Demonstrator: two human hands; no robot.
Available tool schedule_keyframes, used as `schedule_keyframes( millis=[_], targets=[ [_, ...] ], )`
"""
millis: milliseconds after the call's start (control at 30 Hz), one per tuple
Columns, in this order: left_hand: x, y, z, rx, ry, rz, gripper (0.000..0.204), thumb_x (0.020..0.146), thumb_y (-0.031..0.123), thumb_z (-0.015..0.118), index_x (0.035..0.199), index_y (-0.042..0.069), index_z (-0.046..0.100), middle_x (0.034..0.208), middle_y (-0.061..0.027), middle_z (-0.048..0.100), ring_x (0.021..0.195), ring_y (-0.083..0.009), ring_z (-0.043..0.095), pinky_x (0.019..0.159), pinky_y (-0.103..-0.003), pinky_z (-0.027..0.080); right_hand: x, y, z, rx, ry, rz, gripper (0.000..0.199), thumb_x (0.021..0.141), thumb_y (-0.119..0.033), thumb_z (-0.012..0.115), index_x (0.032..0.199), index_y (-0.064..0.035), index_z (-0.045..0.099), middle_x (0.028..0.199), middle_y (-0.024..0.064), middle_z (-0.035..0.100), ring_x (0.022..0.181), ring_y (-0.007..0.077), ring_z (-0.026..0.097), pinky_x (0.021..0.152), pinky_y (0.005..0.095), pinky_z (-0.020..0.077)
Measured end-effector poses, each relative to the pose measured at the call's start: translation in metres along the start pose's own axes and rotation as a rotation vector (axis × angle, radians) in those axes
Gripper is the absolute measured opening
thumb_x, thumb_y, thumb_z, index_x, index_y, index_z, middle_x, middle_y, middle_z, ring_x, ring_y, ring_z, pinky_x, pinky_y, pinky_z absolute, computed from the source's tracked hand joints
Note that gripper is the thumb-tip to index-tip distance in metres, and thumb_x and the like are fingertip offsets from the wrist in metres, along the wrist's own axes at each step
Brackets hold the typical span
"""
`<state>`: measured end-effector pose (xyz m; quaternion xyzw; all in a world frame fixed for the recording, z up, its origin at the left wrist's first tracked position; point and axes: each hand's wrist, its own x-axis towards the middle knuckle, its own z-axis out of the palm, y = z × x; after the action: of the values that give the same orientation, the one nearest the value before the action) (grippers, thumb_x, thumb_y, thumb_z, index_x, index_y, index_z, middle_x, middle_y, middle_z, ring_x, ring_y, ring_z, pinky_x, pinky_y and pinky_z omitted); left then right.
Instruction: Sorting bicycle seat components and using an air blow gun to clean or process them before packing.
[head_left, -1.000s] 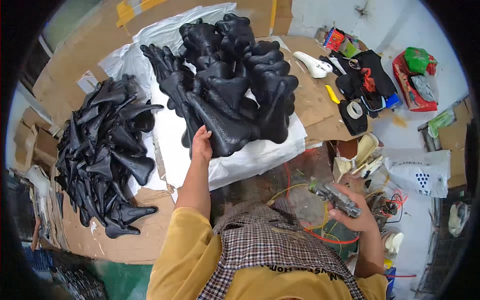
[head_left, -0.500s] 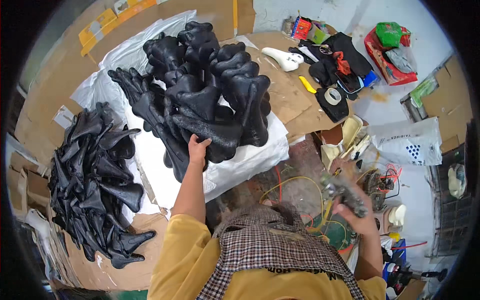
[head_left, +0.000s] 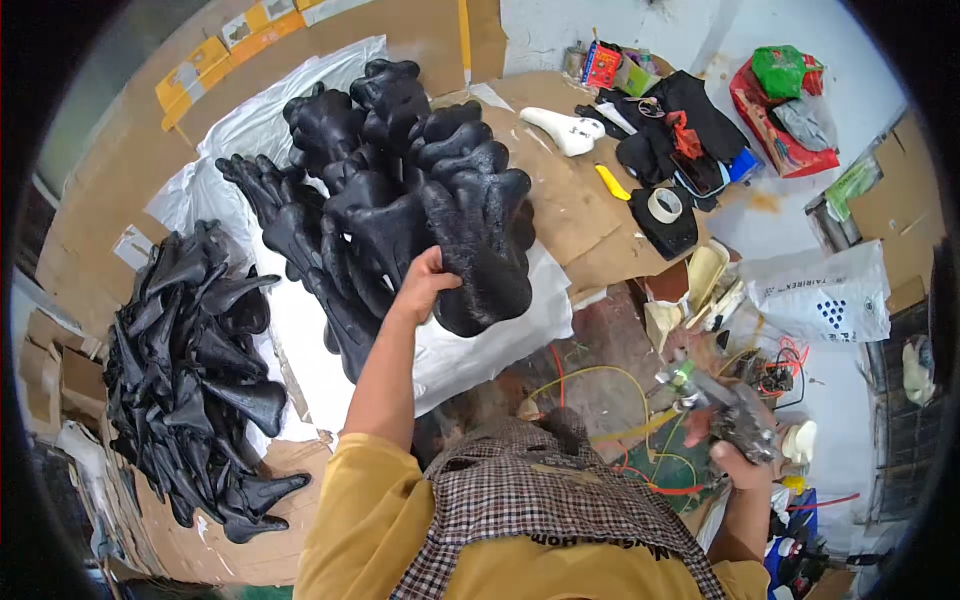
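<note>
Head view, and it's the left hand [head_left: 425, 285] on the action, fingers closed on the left edge of a black saddle-shaped piece [head_left: 478, 285] at its broad near end! That piece sits at the near right of a cluster of similar black pieces [head_left: 390, 190], bunched in rows over a white sheet [head_left: 520, 325]. Over on the right, well apart from the cluster, the right hand [head_left: 745, 468] is wrapped around a metallic tool [head_left: 738, 418]; both are blurred, so the exact finger placement can't be told. Yellow hose [head_left: 630, 376] loops just left of that tool, low in the scene. Far left of the hands, a heaped pile of slim black pieces [head_left: 190, 390] overlaps every which way on brown cardboard. Look to the far right: a white saddle [head_left: 565, 130] lies on cardboard, a yellow object [head_left: 612, 183] near it, and a tape roll [head_left: 664, 206] rests on something black. Farther right again, a red bag [head_left: 760, 120] with a green bundle on top!
</note>
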<state>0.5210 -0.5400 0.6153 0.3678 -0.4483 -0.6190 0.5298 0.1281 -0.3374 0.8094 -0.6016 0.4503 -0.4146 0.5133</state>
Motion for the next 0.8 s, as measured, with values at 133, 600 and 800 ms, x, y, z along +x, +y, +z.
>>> schedule_keyframes(
  millis=[133,600,800],
  targets=[
    [0.035,-0.027,0.012,0.059,0.123,-0.084,0.034,0.061,-0.008,0.058,0.093,0.002,0.059,0.091,-0.0027,0.062,0.085,-0.0154,0.057,0.083,-0.028,0.042,0.007,-0.001,-0.015,0.051,0.115,-0.129,0.065,0.07,-0.022,0.073,0.119,0.0068,0.041,0.079,0.0135,0.059,0.071,0.0195,0.059,0.064,0.0306,0.0476],
    [-0.007,0.009,0.04,0.476,0.071,0.2,0.036,0.052,0.003,0.075,0.064,0.006,0.041,0.078,-0.0036,0.041,0.079,-0.0183,0.042,0.071,-0.029,0.035,0.046,0.064,-0.019,-0.017,-0.165,0.064,0.061,0.075,-0.01,0.067,0.127,0.0052,0.037,0.089,0.0064,0.059,0.077,0.0126,0.059,0.072,0.0275,0.0479],
    [-0.179,0.112,-0.138,0.063,1.084,0.665,0.022,0.082,0.016,0.059,0.101,0.006,0.054,0.092,-0.0039,0.059,0.08,-0.017,0.056,0.073,-0.03,0.045,0.049,0.065,0.002,-0.064,-0.265,0.112,0.068,0.074,-0.005,0.069,0.132,0.0033,0.034,0.094,0.008,0.061,0.083,0.0118,0.057,0.076,0.0274,0.047]
  ],
)
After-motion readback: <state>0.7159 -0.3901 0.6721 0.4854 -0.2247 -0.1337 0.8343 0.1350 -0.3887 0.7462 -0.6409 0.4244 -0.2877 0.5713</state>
